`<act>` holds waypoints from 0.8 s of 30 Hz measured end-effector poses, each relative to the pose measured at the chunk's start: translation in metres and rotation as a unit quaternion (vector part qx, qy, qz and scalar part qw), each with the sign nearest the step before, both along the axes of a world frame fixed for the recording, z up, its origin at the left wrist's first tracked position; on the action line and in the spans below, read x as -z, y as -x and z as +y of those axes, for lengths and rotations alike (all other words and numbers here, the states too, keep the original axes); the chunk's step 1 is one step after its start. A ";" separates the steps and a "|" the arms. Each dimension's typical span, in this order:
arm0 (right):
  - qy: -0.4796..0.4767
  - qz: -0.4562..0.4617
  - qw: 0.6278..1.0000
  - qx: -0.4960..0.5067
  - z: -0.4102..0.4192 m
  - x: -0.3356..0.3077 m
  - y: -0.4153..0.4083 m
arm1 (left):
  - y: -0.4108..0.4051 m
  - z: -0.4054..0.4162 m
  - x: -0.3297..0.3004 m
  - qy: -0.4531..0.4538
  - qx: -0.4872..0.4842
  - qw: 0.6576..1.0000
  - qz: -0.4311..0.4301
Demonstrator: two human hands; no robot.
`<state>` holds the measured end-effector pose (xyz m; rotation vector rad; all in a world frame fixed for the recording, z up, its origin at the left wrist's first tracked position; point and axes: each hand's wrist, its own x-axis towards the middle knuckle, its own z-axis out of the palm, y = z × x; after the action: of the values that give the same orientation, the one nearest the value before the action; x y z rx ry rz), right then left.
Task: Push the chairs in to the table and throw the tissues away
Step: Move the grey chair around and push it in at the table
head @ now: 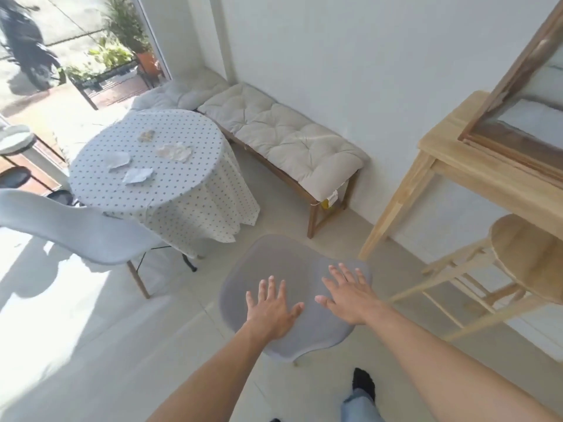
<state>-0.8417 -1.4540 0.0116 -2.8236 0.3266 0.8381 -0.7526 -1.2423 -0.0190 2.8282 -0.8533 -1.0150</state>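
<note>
Both hands, left [272, 309] and right [347, 295], spread flat over near chair [292, 266]; tissues [138, 175] on table [182, 190], far left.

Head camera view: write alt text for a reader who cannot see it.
Both open hands, left hand and right hand, reach over a grey chair standing away from a round polka-dot table strewn with crumpled tissues. Another chair stands left.
</note>
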 end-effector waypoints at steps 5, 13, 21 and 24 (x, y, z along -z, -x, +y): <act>-0.019 0.025 0.994 -0.102 -0.027 0.022 0.008 | 0.066 -0.024 0.024 0.021 -0.088 0.995 0.036; -0.013 0.042 0.967 -0.251 -0.101 0.045 0.008 | 0.135 -0.097 0.038 0.041 -0.208 0.976 0.057; -0.028 -0.005 0.903 -0.429 -0.156 0.056 -0.005 | 0.150 -0.158 0.040 0.050 -0.241 0.969 0.018; -0.025 -0.020 0.892 -0.450 -0.159 0.060 -0.014 | 0.149 -0.163 0.036 0.025 -0.218 0.975 -0.040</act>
<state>-0.8276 -1.6128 -0.0485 -2.8659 -1.0769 0.8780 -0.9017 -1.4048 -0.0547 2.8382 -0.2303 -0.8067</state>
